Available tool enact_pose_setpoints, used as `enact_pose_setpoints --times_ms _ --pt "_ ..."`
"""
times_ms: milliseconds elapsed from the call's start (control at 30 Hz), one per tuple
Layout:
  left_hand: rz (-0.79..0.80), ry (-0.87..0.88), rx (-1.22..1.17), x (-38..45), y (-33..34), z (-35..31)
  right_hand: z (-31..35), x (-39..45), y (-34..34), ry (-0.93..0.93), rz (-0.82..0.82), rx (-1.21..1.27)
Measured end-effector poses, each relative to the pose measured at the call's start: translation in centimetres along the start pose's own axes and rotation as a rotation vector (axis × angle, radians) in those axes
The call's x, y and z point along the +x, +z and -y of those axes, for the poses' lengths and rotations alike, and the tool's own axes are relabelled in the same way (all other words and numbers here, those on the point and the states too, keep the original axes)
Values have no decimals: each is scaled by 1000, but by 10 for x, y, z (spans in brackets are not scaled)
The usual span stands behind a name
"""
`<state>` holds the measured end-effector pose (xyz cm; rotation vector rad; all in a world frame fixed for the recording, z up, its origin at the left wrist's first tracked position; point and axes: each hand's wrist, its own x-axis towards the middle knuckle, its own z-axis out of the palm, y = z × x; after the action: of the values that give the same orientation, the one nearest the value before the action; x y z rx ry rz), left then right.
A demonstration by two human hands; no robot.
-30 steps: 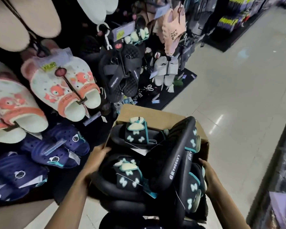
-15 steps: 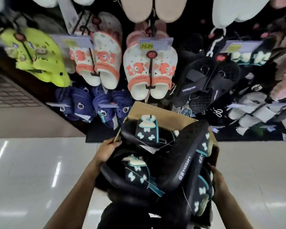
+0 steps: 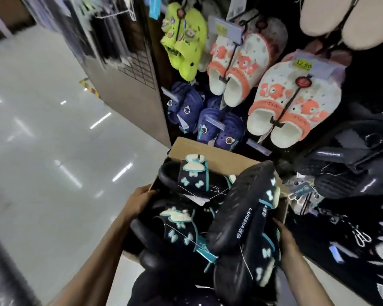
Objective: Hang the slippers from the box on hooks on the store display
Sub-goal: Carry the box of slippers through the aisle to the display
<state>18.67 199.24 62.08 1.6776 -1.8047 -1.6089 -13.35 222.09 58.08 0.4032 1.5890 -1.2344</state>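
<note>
Both hands, left hand point(image 3: 142, 202) and right hand point(image 3: 283, 237), grip the cardboard box point(image 3: 210, 153) heaped with black slippers point(image 3: 241, 217) (teal bow straps).

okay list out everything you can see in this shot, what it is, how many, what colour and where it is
cardboard box: one, brown, centre, carried in both hands
black slippers: several, teal-and-white bow trim, piled in the box
lime clogs: one pair, hanging top centre
white-and-orange slippers: two pairs, hanging right of the lime clogs
navy clogs: several, hanging below those
beige slippers: one pair, top right
price tag: one, yellow, above the nearer white-and-orange pair
floor: pale, glossy, left
left hand: grips the box's left edge
right hand: holds the box's right side
</note>
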Motion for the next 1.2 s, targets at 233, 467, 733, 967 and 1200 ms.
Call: enact_pose_setpoints --times_ms 233,467,733,967,1200 --pt "-220 -90 -159 -69 -19 56 7 6 40 -81 147 -273" --pt "-389 -185 -321 -141 -19 111 -10 -13 70 -138 248 -498" --pt "-597 -325 -447 -208 -7 142 -40 -2 107 -99 335 -630" --pt "-706 -374 -576 -211 2 144 -36 25 153 -84 447 -737" --pt "-780 -409 -703 -155 10 124 0 82 206 -8 536 -758"
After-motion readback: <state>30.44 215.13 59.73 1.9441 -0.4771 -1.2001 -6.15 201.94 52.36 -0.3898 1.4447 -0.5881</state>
